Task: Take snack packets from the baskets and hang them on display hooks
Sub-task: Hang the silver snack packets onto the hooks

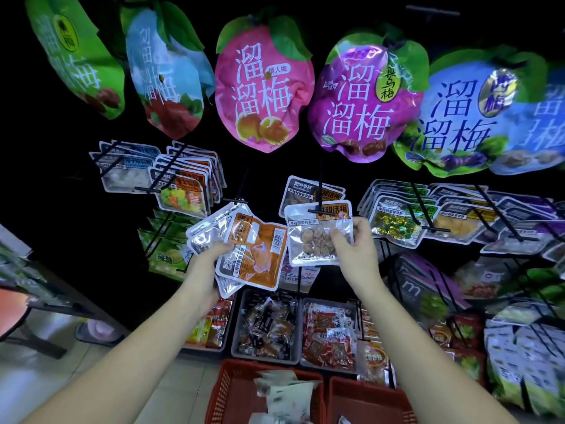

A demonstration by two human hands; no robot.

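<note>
Plum bags [263,93] hang overhead, with packed hooks on either side. The right hand [357,250] pinches a clear packet [312,240] at its hook [321,211]. The left hand [209,258] clutches fanned orange packets [260,255]. Below, a red basket [220,390] holds packets, and grey bins [237,325] hold wrapped snacks.

Seen of the person: two forearms and two hands. Forearms are bare along their whole visible length, slender, evenly lit by the shelf light. Left hand [211,259] and right hand [358,250] are bare as well, with slim fingers. Nail detail is too blurred to record.
</note>
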